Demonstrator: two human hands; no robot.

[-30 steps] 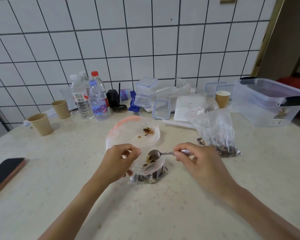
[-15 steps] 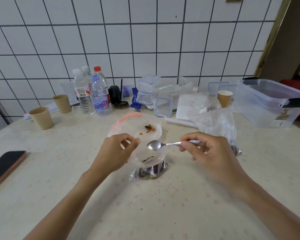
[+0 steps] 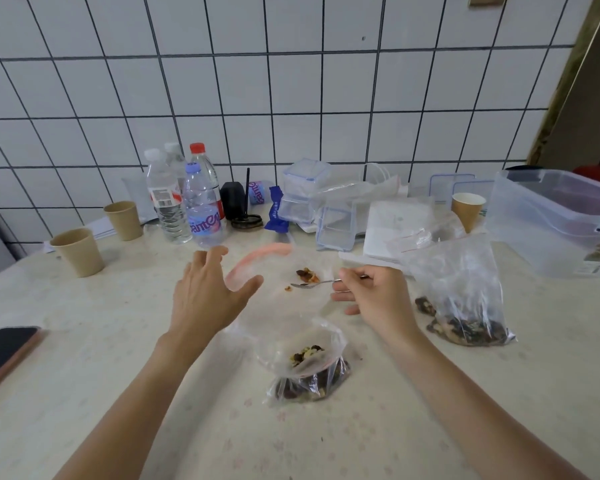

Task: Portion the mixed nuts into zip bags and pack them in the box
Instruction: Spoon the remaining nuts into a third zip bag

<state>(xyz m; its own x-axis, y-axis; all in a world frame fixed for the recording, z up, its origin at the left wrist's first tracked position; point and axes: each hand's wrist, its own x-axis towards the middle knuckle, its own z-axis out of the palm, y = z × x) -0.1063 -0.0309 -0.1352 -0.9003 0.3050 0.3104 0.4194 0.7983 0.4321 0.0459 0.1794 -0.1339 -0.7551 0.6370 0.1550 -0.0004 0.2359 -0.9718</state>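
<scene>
An open zip bag (image 3: pixel 291 317) with a pink zip strip (image 3: pixel 257 259) stands slumped at the table's middle. Mixed nuts (image 3: pixel 309 379) fill its bottom, and a few bits cling to its far inner wall (image 3: pixel 305 274). My left hand (image 3: pixel 205 296) hovers with fingers spread beside the pink strip and grips nothing. My right hand (image 3: pixel 371 292) pinches the handle of a metal spoon (image 3: pixel 310 284), whose bowl points left over the bag's mouth and looks empty. A second clear bag with nuts (image 3: pixel 465 306) stands to the right. The large clear plastic box (image 3: pixel 551 216) sits at the far right.
Water bottles (image 3: pixel 201 206), two paper cups (image 3: pixel 78 251) and small clear containers (image 3: pixel 336 223) line the wall side. A third cup (image 3: pixel 468 209) stands by the box. A dark phone (image 3: pixel 4 351) lies at the left edge.
My left hand has let go of the bag's near edge and opened, moving up to the pink strip. The spoon has lifted out of the bag and away from me.
</scene>
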